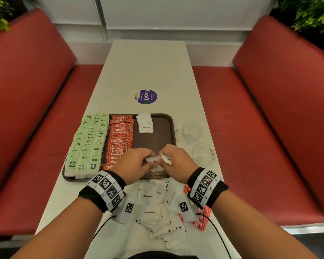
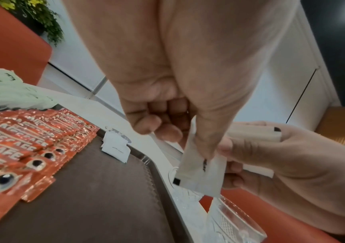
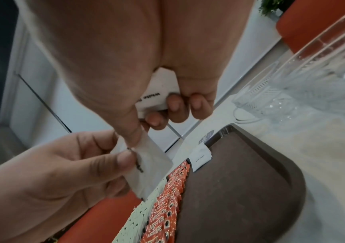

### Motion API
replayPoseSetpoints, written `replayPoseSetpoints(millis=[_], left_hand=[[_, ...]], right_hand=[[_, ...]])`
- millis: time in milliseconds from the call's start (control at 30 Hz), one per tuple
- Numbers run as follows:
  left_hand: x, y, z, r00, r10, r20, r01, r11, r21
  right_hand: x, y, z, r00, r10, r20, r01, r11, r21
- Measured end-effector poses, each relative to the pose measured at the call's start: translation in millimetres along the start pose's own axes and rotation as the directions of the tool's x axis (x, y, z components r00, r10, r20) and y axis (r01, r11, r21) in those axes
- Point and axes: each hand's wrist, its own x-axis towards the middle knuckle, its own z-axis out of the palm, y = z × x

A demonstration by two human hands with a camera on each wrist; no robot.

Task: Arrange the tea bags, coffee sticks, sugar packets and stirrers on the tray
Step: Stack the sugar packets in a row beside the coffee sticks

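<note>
White sugar packet (image 2: 201,174) was pinched by both left hand (image 1: 133,163) and right hand (image 1: 178,161); only the right wrist cam showed more packets (image 3: 157,97) curled in the right palm.

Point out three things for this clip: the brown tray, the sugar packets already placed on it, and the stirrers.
brown tray (image 1: 158,139): head view, bare floor of the tray.
placed sugar packets (image 1: 146,126): head view, face of the top packet.
stirrers (image 1: 204,219): head view, red-striped bundle on the table beside the right wrist.

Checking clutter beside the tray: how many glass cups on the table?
2. Both stand on the table right of the tray: the handled far cup by its far corner, the near cup closer to the right hand.
</note>
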Motion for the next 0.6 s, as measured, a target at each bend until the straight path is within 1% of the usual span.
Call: replayPoseSetpoints(millis=[67, 100, 200, 267, 300, 367, 467, 533, 600], left_hand=[[3, -3, -1, 1.0, -0.02, -0.013, 0.02, 1.0, -0.004], [4, -6, -2, 0.999, -0.043, -0.012, 0.043, 0.998, -0.04], [6, -10, -6, 0.995, -0.095, -0.02, 0.087, 0.968, -0.236], [7, -9, -8, 0.994, -0.1, -0.035, 0.085, 0.951, -0.298], [8, -10, -9, 0.994, -0.102, -0.045, 0.084, 0.952, -0.293], [11, -14, -11, 0.992, -0.119, -0.044, 0.107, 0.97, -0.22], [17, -19, -14, 0.99, -0.139, -0.005, 0.137, 0.981, -0.138], [22, -21, -17, 0.991, -0.136, 0.017, 0.137, 0.985, -0.105], [32, -25, -21, 0.991, -0.135, 0.024, 0.136, 0.989, -0.054]], right_hand=[[2, 2, 2, 0.999, 0.014, -0.047, -0.014, 1.0, 0.016], [3, 3, 3, 0.998, 0.029, -0.054, -0.028, 1.0, 0.014], [7, 8, 7, 0.998, 0.041, -0.046, -0.042, 0.999, -0.006], [11, 9, 6, 0.998, 0.037, -0.055, -0.036, 0.999, 0.014], [13, 9, 5, 0.997, 0.036, -0.063, -0.035, 0.999, 0.029], [16, 8, 3, 0.997, 0.027, -0.078, -0.024, 0.999, 0.034], [22, 7, 0, 0.999, 0.013, -0.044, -0.013, 1.0, 0.001], [26, 8, 0, 0.999, 0.026, -0.022, -0.026, 1.0, -0.013], [32, 11, 1, 0.998, 0.052, -0.046, -0.053, 0.998, -0.018]])
